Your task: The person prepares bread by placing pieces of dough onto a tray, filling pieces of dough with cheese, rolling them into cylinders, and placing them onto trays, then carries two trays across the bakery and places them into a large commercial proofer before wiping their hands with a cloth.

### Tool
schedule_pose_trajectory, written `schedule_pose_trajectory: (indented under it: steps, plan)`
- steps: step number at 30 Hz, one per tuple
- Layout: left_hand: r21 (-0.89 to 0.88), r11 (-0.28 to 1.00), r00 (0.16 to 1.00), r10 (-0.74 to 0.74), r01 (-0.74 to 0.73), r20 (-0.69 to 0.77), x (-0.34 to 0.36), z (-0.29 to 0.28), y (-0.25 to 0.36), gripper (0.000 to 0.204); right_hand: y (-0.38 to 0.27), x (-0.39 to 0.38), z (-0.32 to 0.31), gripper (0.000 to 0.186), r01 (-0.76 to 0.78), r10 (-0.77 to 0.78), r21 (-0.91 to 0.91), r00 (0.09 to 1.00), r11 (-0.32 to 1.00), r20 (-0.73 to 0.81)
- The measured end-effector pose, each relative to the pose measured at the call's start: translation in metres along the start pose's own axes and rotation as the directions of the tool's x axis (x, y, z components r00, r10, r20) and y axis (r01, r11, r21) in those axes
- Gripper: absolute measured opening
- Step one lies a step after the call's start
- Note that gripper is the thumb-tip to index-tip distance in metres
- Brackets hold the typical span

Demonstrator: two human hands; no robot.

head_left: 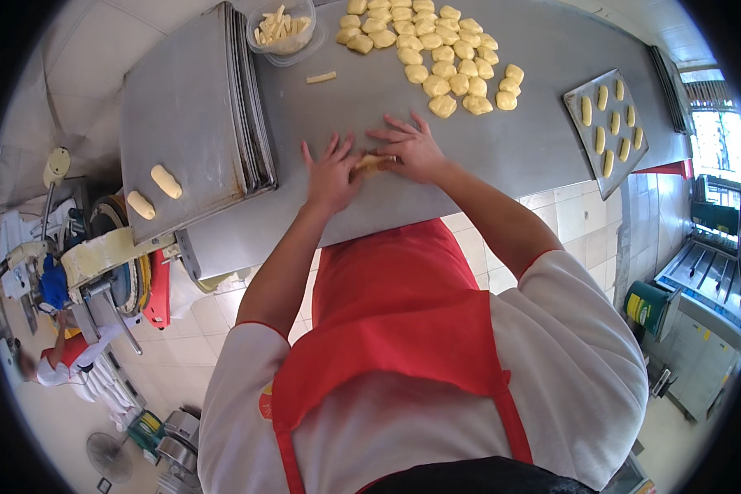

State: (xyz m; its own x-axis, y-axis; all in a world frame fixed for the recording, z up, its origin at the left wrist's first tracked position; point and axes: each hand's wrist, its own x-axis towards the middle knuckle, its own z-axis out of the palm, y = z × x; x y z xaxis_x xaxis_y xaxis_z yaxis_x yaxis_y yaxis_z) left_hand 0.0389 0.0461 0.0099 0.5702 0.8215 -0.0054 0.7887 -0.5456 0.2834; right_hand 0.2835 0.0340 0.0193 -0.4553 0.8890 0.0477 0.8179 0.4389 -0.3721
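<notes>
My left hand (333,174) and my right hand (412,152) are at a piece of dough (374,162) on the steel table (305,111), gripping it with thumbs and forefingers while the other fingers spread; motion blurs it slightly. Just beyond lie many rounded dough pieces (443,76) and a single pale stick (321,77). A plastic tub (281,26) of similar sticks stands at the back left.
Stacked trays (189,107) at left carry two dough rolls (166,182). A tray (591,152) of shaped rolls is at right. A co-worker (62,354) stands beside machinery (99,259) at lower left. An appliance (692,280) is at far right.
</notes>
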Motion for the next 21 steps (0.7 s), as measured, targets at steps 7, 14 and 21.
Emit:
schedule_pose_trajectory:
  steps: [7,14,21]
  plan:
    - [-0.002,1.0,0.987,-0.025,0.025,-0.16,-0.009,0.007,-0.006,0.049,-0.001,-0.005,0.008,0.036,0.007,-0.005,0.019,0.997,1.0,-0.081]
    - [0.027,1.0,0.993,0.013,-0.01,-0.119,-0.004,0.005,-0.001,0.052,-0.01,-0.007,0.01,0.041,-0.038,0.048,0.064,0.984,0.997,-0.17]
    - [0.011,1.0,0.999,-0.008,0.008,0.048,-0.017,-0.006,0.006,0.056,-0.016,-0.026,0.01,0.045,-0.136,0.139,0.1,0.99,0.986,-0.017]
